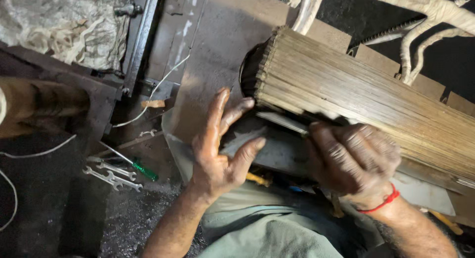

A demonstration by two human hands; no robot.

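Head view, looking down. A big bundle of thin tan strips (366, 94), packed side by side into a drum shape, lay tilted across the upper right, its near end by the middle of the frame.

Left hand (220, 149) was open, fingers spread and fairly straight, fingertips touching the near end of the bundle at its lower edge; the thumb pointed right over a grey sheet (277, 151) lying under the bundle. It gripped nothing.

Right hand (354, 156) was curled, knuckles up, pressed against the lower side of the bundle. Its fingers were bent together around a thin flat metal strip (282, 122) that stuck out to the left along the bundle's underside; the exact grip was hidden by the knuckles. A red thread band (383, 202) sat on that wrist.

The floor was dark and gritty. At lower left lay a few wrenches (111, 176) and, just beside them, a green-handled screwdriver (136, 165). A white wire (158, 87) ran down past a metal frame at upper left. Cloth-wrapped cables (420, 20) branched across the upper right, above the bundle. The person's grey-green clothing (267, 223) filled the bottom centre.
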